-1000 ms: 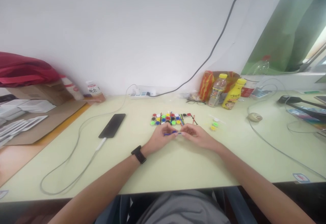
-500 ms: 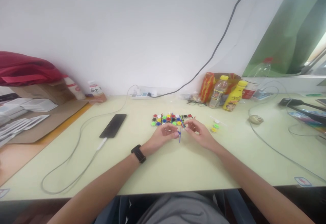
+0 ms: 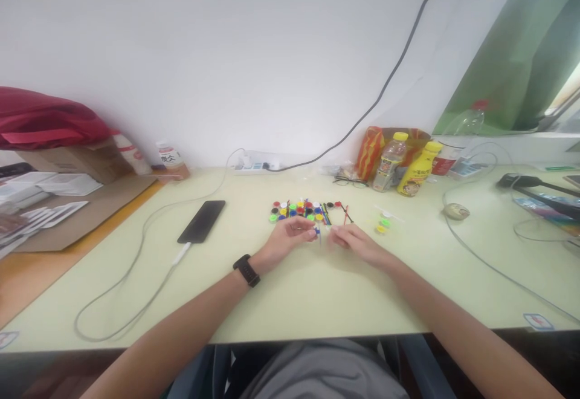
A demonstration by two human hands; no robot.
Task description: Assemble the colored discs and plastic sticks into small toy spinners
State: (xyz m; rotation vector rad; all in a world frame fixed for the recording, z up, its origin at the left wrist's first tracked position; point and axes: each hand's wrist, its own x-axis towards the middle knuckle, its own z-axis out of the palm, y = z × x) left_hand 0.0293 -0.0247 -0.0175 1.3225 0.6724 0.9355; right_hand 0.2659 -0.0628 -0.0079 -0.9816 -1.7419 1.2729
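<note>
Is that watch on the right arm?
No, the black watch is strapped on just behind the left hand, which pinches a small blue piece.

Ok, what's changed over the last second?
The right hand has let go of the blue stick and moved right; whether it holds anything is unclear. The left hand still pinches the stick, which turned from sideways to upright in view. Phone and coloured discs stayed put.
</note>
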